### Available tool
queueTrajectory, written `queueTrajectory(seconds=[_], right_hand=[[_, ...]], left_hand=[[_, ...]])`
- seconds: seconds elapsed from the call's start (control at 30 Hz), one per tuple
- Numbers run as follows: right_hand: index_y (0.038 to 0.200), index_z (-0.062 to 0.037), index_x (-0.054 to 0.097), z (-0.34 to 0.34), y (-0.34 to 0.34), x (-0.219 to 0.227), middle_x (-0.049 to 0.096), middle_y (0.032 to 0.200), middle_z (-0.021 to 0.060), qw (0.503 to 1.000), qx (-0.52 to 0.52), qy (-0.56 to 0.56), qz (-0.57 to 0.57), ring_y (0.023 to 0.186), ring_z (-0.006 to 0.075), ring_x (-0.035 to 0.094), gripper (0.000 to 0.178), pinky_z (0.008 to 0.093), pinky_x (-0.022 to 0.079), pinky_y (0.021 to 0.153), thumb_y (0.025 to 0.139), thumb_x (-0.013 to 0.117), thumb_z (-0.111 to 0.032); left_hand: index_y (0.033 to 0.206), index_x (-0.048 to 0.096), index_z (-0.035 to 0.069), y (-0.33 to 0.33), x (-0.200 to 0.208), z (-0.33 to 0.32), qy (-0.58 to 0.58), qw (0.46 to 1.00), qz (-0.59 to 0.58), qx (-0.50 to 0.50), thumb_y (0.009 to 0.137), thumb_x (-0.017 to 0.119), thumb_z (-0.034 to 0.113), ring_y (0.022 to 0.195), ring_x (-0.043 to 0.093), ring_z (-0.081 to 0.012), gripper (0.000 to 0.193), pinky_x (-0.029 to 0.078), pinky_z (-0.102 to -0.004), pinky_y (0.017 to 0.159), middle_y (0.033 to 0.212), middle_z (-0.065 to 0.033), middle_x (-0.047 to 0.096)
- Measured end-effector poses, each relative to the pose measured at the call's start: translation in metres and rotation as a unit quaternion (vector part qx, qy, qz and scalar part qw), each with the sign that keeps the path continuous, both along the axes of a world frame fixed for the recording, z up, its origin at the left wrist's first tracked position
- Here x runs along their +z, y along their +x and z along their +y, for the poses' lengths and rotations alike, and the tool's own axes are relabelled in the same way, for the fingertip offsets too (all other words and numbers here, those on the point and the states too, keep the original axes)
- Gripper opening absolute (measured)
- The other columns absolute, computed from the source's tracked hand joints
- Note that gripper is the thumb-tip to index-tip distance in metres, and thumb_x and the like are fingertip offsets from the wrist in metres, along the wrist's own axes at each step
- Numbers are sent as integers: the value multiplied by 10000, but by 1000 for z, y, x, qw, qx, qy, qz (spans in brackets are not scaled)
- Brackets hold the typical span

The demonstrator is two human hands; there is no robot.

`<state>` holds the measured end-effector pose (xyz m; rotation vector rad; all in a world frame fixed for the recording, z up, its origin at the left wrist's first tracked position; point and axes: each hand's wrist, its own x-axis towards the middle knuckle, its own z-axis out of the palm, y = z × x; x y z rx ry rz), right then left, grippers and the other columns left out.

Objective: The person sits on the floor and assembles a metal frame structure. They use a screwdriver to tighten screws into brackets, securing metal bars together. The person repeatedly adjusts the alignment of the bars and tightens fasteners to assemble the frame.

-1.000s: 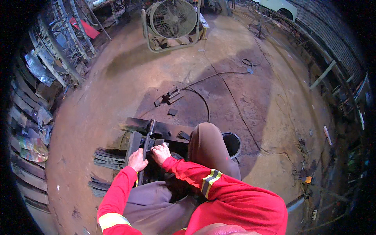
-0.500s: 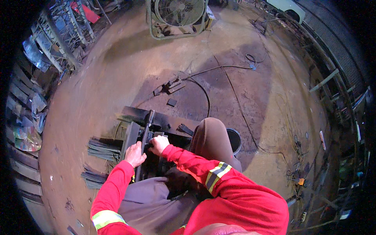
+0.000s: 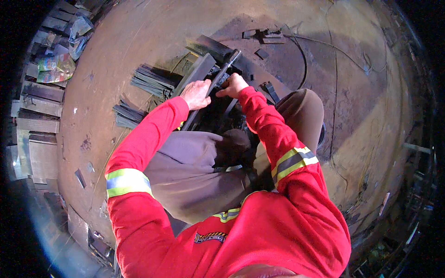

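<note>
I sit low on a dirt floor, in red sleeves with reflective bands. My left hand [image 3: 195,94] grips a long dark metal bar [image 3: 222,74] that runs up and to the right from between my knees. My right hand [image 3: 233,85] is closed on the same bar just to the right, fingers wrapped over it. A flat grey metal piece [image 3: 197,74] lies under the bar, left of my hands. What sits directly under my hands is in shadow.
Two bundles of thin dark metal strips [image 3: 150,79] [image 3: 128,116] lie to my left. A cable [image 3: 303,51] loops across the floor at top right near a small tool [image 3: 264,33]. Racks of metal stock [image 3: 41,92] line the left wall.
The view has tilted down and closer: the fan has left the frame. Both hands stay on the bar, which now sits higher in the picture.
</note>
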<state>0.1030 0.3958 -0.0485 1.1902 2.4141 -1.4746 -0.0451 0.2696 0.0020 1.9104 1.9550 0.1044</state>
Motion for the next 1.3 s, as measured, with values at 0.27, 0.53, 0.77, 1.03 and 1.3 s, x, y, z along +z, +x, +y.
queueTrajectory(seconds=[0.27,0.53,0.77,1.03,1.3], right_hand=[[931,-37,690,-38,13,7,666,862,196,988,-105,112,14,818,323,657,409,385,522,738,619,802,-277],[943,-71,688,-58,40,14,662,910,151,962,-165,213,37,860,334,638,318,407,514,762,658,755,-196],[922,-49,678,-69,33,3,642,908,154,959,-217,150,102,862,340,624,292,409,501,770,673,745,-186],[1045,30,536,-123,33,3,612,886,230,859,-460,31,221,864,376,599,307,412,457,785,889,547,-234],[978,43,565,-135,6,-24,613,891,226,863,-444,-44,237,835,342,590,344,401,449,775,912,524,-292]], left_hand=[[1058,453,-11,3,0,0,2,1000,31,3,748,645,224,941,579,-391,433,460,-462,810,934,-238,599],[1120,422,-10,4,-1,-1,-28,999,26,24,771,633,238,966,570,-396,477,450,-457,835,985,-243,596],[1184,445,-24,-3,9,-2,-49,998,28,-15,767,654,284,989,574,-374,559,452,-440,863,1040,-226,599],[738,608,3,-69,127,-73,185,976,69,91,804,655,288,616,586,-265,296,461,-370,602,678,-136,599],[889,617,44,26,17,-339,163,805,-117,558,901,566,291,760,568,-160,252,452,-324,670,809,-98,624]])
